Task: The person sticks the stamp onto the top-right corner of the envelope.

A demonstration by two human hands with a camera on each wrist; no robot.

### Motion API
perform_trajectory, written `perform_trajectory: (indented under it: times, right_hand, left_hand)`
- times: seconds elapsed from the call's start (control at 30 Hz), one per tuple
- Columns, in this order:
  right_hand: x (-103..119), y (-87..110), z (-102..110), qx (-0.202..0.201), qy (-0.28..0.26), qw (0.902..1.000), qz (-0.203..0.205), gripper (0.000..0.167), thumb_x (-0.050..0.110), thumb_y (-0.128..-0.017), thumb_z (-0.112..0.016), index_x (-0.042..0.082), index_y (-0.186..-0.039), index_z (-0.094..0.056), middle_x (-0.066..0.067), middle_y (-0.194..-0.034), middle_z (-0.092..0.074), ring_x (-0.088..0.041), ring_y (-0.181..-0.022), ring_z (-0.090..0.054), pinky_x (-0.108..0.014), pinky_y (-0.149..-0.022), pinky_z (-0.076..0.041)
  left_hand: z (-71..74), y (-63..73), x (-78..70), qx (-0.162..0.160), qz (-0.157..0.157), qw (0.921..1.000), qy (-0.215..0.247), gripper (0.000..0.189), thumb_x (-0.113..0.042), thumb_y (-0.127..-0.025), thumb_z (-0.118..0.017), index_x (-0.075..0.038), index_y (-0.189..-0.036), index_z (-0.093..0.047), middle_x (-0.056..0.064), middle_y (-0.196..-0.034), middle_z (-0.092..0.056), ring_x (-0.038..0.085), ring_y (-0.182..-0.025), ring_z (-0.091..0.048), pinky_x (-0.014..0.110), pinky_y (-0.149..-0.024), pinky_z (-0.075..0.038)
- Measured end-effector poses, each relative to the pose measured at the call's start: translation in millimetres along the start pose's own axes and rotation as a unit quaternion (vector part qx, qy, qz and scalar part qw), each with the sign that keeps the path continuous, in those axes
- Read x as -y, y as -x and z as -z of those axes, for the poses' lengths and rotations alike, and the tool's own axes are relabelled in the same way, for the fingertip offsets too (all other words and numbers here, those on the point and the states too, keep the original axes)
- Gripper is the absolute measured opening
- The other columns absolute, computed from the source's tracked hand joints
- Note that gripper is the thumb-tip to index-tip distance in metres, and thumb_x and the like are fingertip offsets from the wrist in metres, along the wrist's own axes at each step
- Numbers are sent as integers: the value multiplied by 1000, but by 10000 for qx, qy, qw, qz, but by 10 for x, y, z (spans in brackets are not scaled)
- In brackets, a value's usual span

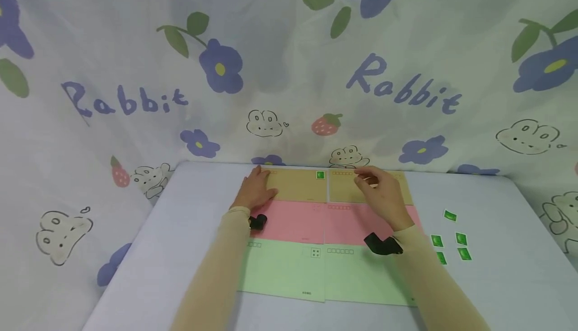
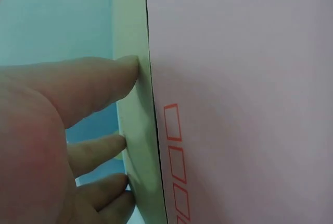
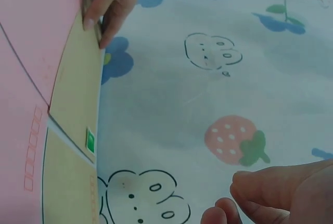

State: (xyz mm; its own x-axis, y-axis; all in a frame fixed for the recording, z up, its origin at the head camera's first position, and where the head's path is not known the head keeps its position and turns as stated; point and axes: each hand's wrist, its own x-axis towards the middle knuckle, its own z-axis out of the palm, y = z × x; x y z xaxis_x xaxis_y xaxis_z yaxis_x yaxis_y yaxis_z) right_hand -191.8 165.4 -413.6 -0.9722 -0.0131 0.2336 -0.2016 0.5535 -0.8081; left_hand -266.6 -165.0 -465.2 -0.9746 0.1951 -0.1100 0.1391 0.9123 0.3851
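Note:
My left hand (image 1: 255,190) rests on the left end of the left brown envelope (image 1: 295,185), fingers spread. Its thumb and fingertips lie along the envelope's strip beside a pink one in the left wrist view. A green stamp (image 1: 320,175) sits in that brown envelope's upper right corner. Over the right brown envelope (image 1: 343,190), my right hand (image 1: 384,193) is raised with loosely bent fingers. Nothing shows between its thumb and fingers (image 3: 260,187) in the right wrist view.
Nearer to me lie two pink envelopes, left (image 1: 289,223) and right (image 1: 345,223), then two green ones, left (image 1: 280,271) and right (image 1: 361,281). Several loose green stamps (image 1: 461,239) lie on the white table (image 1: 501,291) at the right. A patterned cloth (image 1: 289,80) hangs behind.

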Motion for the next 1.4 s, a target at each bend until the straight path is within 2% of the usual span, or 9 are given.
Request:
perform_trajectory:
  times: [0.13,0.3,0.6,0.77,0.93,1.1,1.23,1.4]
  right_hand:
    - [-46,53,85,-86,41,9999,45,24,13,-100,-63,3,-121,-69,-16,-111,-69,-29,-96,-66,-42,-84,-54]
    - [-91,135,206,-263,173,9995,22,26,17,-100,-62,4,-121,-69,-14,-110,-70,-27,-95,-65,-34,-78,-53]
    - [-161,243,391,-548,163,9984,-13,26,19,-100,-64,4,-120,-70,-13,-110,-71,-24,-96,-64,-16,-74,-48]
    - [-183,297,479,-667,181,9975,-151,26,20,-100,-64,5,-121,-70,-12,-109,-71,-12,-94,-61,-14,-74,-47]
    - [-215,335,544,-777,15,9968,-176,27,20,-100,-63,3,-121,-69,-14,-110,-70,-1,-90,-58,-14,-71,-46]
    - [-261,348,616,-887,-32,9959,-162,26,20,-100,-63,3,-120,-69,-8,-106,-69,1,-87,-59,-15,-69,-47]
    - [-296,354,679,-1048,-28,9940,-325,26,21,-100,-63,5,-119,-70,-2,-103,-68,0,-86,-60,-16,-68,-46]
    - [-335,344,735,-1161,63,9921,-472,26,22,-100,-63,5,-118,-71,-1,-102,-69,2,-85,-60,-17,-69,-45]
  left_hand:
    - [-8,3,4,-13,-39,10000,-26,70,-30,-93,-65,6,-148,-41,31,-158,-26,41,-149,-22,62,-119,-19]
    - [-13,4,22,-65,-60,10000,-14,71,-32,-92,-63,6,-148,-42,29,-159,-27,40,-150,-21,60,-120,-19]
    - [21,69,-43,-500,-246,9983,172,70,-37,-93,-65,3,-147,-47,27,-156,-34,40,-149,-25,62,-118,-22]
    - [46,104,-158,-700,-289,9955,562,70,-37,-92,-69,3,-145,-48,28,-156,-34,43,-146,-29,60,-119,-22]
    - [55,117,-295,-685,-208,9953,653,74,-41,-91,-71,1,-148,-47,26,-158,-32,41,-146,-30,55,-121,-21]
    - [47,121,-479,-703,-294,9946,708,77,-44,-91,-70,-2,-150,-44,22,-160,-31,39,-148,-27,53,-121,-23]
    - [33,123,-638,-706,-350,9928,903,76,-45,-92,-70,-5,-151,-44,19,-161,-30,37,-150,-25,51,-121,-23]
    - [-3,140,-847,-687,-376,9912,1069,74,-44,-91,-71,-7,-151,-45,16,-162,-30,34,-151,-21,51,-121,-21]
